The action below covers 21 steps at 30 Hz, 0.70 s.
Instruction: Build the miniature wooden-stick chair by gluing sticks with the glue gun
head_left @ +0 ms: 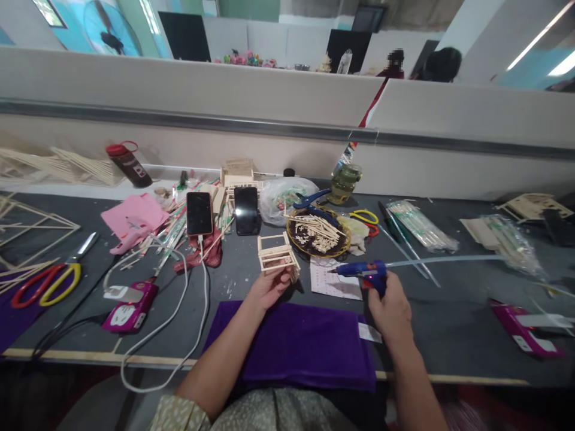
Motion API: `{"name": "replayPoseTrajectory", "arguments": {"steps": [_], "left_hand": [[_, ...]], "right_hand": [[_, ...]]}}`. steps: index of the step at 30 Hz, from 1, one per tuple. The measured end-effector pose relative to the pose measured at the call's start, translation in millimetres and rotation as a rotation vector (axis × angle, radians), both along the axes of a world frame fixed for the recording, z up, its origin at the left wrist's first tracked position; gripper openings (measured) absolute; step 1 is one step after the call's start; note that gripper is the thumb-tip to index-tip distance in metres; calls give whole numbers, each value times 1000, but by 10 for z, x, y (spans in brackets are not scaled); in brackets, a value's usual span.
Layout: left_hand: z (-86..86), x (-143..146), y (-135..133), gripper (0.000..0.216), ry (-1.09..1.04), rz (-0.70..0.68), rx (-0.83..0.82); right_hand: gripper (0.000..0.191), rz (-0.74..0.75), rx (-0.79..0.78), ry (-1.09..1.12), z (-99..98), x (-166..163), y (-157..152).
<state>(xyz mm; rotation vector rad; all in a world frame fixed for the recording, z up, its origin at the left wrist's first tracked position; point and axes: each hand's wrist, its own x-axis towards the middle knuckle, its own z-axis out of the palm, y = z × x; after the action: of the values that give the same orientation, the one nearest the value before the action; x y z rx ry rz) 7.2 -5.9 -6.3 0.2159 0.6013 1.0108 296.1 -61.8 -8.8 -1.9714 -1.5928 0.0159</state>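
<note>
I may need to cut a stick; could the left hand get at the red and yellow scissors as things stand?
Probably not at once: the left hand holds the stick frame, and the scissors lie far to its left past the cables.

Two phones, two scissors

Purple cloth lies bare; basket, phones crowd the far side.
</note>
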Motion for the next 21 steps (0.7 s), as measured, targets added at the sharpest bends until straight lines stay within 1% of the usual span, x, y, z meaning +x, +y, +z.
{"name": "replayPoseTrajectory", "arguments": {"steps": [2,4,6,8,11,16,21], "left_hand": [[2,0,-1,28,3,-3,-2],[2,4,-4,32,9,10,0],[1,13,-7,37,19,24,5],[-4,23,-9,40,31,32,17],[-16,32,-10,43,53,36,26],[-37,38,4,50,77,42,-10],[-1,35,25,53,88,30,-41]], "right_hand": [[28,19,-67,104,69,28,-6],[26,80,-114,242,147,41,-22],[32,164,-126,396,232,26,-40],[37,217,-119,501,328,-24,-52],[34,261,-141,564,493,-154,-38],[30,396,-184,674,754,-396,89],[27,446,-215,671,877,-533,249]]}}
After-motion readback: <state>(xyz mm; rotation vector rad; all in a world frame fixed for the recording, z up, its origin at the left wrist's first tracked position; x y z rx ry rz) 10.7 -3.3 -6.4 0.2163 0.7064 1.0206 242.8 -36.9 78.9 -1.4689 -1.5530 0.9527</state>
